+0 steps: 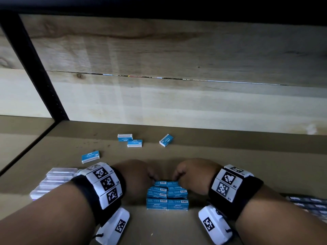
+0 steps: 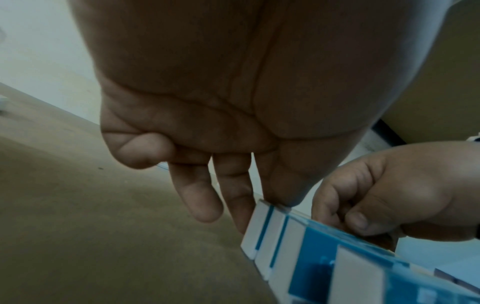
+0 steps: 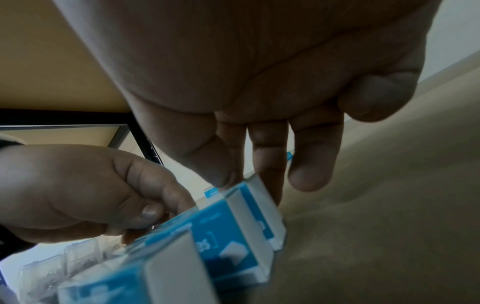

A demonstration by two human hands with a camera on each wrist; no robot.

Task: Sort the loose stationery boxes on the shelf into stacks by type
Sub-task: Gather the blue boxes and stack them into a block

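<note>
A stack of blue staples boxes (image 1: pixel 167 193) stands near the shelf's front edge, two boxes wide and several rows high. Both hands sit at its top row. My left hand (image 1: pixel 153 179) pinches the top left box (image 1: pixel 160 183) with curled fingers, thumb on top, as the left wrist view shows (image 2: pixel 259 205). My right hand (image 1: pixel 177 177) pinches the top right box (image 1: pixel 173 183) the same way (image 3: pixel 249 185). Several loose staples boxes lie farther back: one at the left (image 1: pixel 90 156), a touching pair (image 1: pixel 130 140), and one tilted (image 1: pixel 166 140).
Clear plastic boxes (image 1: pixel 53 181) lie in a row left of my left wrist. Dark boxes (image 1: pixel 307 204) show at the right edge. The brown shelf board (image 1: pixel 230 156) ends at a pale wooden back wall (image 1: pixel 177 106). A black upright post (image 1: pixel 35 68) stands at the left.
</note>
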